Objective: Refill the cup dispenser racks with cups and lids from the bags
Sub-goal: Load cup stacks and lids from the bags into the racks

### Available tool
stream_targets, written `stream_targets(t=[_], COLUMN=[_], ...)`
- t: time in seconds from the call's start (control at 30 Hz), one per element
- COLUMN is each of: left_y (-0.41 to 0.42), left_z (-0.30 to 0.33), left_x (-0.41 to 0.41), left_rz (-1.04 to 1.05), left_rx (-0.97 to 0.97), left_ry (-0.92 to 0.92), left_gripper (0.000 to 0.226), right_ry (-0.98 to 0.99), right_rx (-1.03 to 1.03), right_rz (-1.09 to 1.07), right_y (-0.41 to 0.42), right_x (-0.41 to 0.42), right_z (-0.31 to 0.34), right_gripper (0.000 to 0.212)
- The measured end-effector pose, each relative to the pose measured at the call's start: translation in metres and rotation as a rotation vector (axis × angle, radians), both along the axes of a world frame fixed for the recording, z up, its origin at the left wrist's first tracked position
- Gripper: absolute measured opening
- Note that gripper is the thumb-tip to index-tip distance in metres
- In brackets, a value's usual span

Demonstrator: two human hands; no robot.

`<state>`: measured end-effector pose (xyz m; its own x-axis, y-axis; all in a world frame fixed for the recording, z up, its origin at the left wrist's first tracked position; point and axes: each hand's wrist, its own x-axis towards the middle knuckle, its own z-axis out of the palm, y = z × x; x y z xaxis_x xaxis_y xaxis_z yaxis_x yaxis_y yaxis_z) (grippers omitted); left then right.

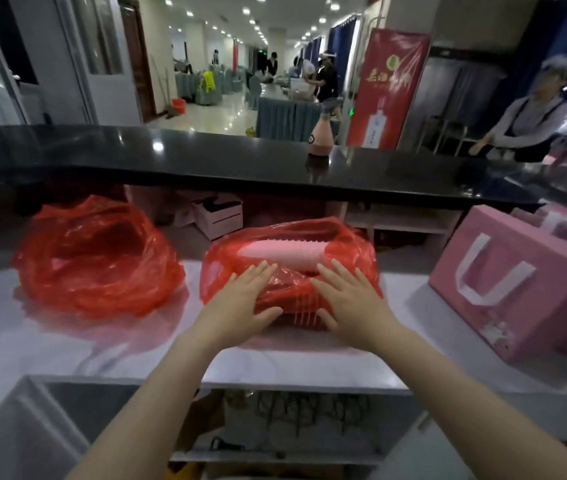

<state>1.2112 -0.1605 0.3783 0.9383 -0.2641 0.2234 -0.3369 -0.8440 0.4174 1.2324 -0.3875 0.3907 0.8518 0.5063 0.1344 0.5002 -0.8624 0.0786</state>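
A red plastic bag point(351, 251) sits in the middle of the white counter point(32, 341). A pale pink stack of cups point(285, 253) lies on its side inside it, near the top opening. My left hand point(244, 299) lies flat on the bag's near left side with its fingers spread. On the bag's near right side my right hand point(351, 299) rests the same way. A second red bag point(95, 258) sits crumpled and open to the left. No dispenser rack is clearly visible.
A pink gift bag point(517, 292) with white handles stands at the right on the counter. A black raised bar top point(206, 161) runs behind, with a pink bottle point(320, 140) on it. A person leans on it at far right. An open compartment lies below the counter's front edge.
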Motion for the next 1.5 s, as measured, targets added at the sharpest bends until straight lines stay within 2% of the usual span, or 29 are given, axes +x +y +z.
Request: stream_targets(t=[0.1,0.17,0.3,0.4,0.53,0.6,0.7,0.77,0.83,0.93,1.03,1.1,1.23,1.4,1.5], left_y=[0.012,0.02,0.026,0.027,0.033,0.038,0.043,0.047,0.049,0.05,0.046,0.042,0.038,0.046,0.054], left_z=[-0.005,-0.01,-0.014,-0.017,-0.021,-0.025,-0.032,-0.041,-0.049,-0.055,-0.056,-0.054,-0.045,-0.027,-0.016], left_x=[0.052,0.082,0.122,0.149,0.184,0.195,0.21,0.221,0.231,0.24,0.246,0.25,0.26,0.27,0.271], left_rz=[0.003,-0.027,-0.116,-0.091,0.031,0.106,0.164,0.193,0.232,0.271,0.29,0.281,0.231,0.217,0.243], left_rx=[-0.036,-0.014,-0.188,-0.195,-0.118,-0.054,0.131,0.275,0.329,0.353,0.372,0.365,0.39,0.505,0.602], left_ry=[-0.004,-0.029,-0.229,-0.361,-0.327,-0.284,-0.101,0.019,0.086,0.138,0.185,0.231,0.315,0.394,0.403], left_gripper=[0.065,0.056,0.027,0.02,0.035,0.035,0.034,0.051,0.069,0.086,0.095,0.103,0.119,0.13,0.128], right_ry=[-0.012,-0.039,-0.218,-0.254,-0.244,-0.244,-0.217,-0.174,-0.07,0.219,0.209,0.199,0.208,0.338,0.332], right_rx=[-0.022,0.036,0.258,0.253,0.238,0.196,0.013,-0.073,-0.096,-0.147,-0.205,-0.212,-0.169,-0.061,0.016], right_rz=[-0.009,0.006,0.055,0.038,0.146,0.247,0.327,0.307,0.268,0.259,0.265,0.261,0.262,0.293,0.277], right_y=[0.006,0.007,-0.002,-0.012,-0.013,0.003,0.032,0.047,0.056,0.063,0.069,0.074,0.074,0.063,0.052], right_x=[0.041,0.063,0.099,0.129,0.18,0.203,0.228,0.24,0.253,0.271,0.277,0.276,0.276,0.276,0.278], right_z=[-0.011,-0.014,-0.016,-0.015,-0.015,-0.017,-0.026,-0.032,-0.04,-0.06,-0.071,-0.079,-0.086,-0.077,-0.066], right_gripper=[0.056,0.054,0.035,0.025,0.024,0.026,0.023,0.026,0.041,0.075,0.096,0.097,0.085,0.1,0.107])
